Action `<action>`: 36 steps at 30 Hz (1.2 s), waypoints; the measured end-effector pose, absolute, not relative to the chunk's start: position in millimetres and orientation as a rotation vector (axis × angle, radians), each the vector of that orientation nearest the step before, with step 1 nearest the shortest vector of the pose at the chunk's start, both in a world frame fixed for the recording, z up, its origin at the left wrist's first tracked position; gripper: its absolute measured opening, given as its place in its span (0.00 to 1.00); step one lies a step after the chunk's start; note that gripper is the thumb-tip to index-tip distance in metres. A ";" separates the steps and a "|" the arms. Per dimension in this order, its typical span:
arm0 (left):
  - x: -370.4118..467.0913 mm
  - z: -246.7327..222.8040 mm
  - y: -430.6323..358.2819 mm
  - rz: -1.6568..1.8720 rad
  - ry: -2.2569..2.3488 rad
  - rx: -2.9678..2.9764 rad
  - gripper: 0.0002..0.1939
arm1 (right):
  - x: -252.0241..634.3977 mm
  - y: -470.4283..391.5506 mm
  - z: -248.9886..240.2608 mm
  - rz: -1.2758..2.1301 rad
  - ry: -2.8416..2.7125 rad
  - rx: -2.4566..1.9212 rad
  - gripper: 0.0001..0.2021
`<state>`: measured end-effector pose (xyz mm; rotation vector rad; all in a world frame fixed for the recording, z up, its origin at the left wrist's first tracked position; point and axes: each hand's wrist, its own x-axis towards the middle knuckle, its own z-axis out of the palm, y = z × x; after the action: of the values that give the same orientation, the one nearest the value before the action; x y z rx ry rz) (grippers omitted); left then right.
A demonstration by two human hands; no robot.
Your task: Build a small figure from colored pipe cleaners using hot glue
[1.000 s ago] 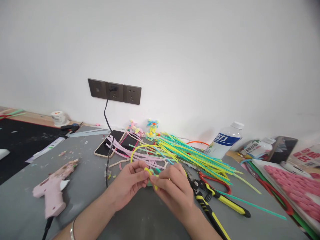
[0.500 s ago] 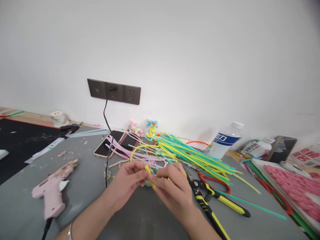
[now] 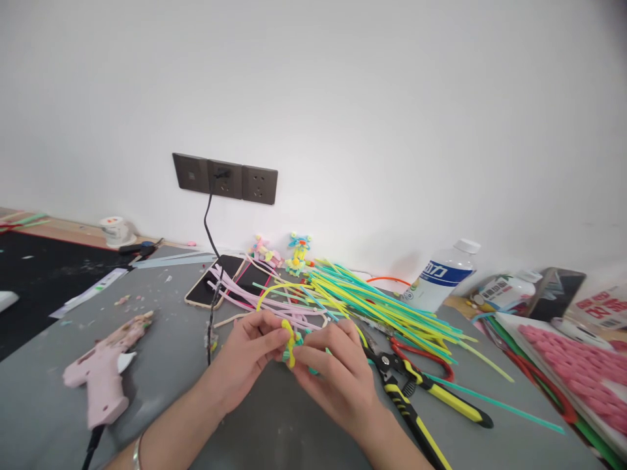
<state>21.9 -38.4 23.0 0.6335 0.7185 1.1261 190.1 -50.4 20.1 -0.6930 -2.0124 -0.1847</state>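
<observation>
A short yellow pipe cleaner piece [image 3: 290,342], slightly bent and upright, sits between my two hands. My left hand [image 3: 252,356] pinches it from the left with thumb and forefinger. From the right, my right hand [image 3: 339,375] has its fingers closed at the lower end of the same piece. Bits of teal pipe cleaner [image 3: 298,338] show just behind the yellow one, partly covered by my fingers. Beyond my hands lie loose pink pipe cleaners [image 3: 249,299] and a bundle of yellow and teal pipe cleaners [image 3: 386,307].
At left lies a pink glue gun [image 3: 105,372]. Black-and-yellow pliers [image 3: 406,385] and red-handled scissors [image 3: 426,359] lie right of my hands. A power cord [image 3: 208,222] drops past a phone [image 3: 203,287]. Small pipe cleaner figures [image 3: 298,254] and a bottle [image 3: 441,277] stand by the wall.
The yellow piece has turned slightly, so more of its length shows between my fingers. Both hands stay in nearly the same place.
</observation>
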 end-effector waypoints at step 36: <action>12.6 21.1 -33.4 0.812 0.676 0.930 0.11 | 213.0 -38.1 41.3 1.205 -1.844 -0.665 0.07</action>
<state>12.6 -33.4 21.1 0.9298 0.6761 0.8116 213.0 -38.1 41.3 -0.6654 -1.8436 1.2052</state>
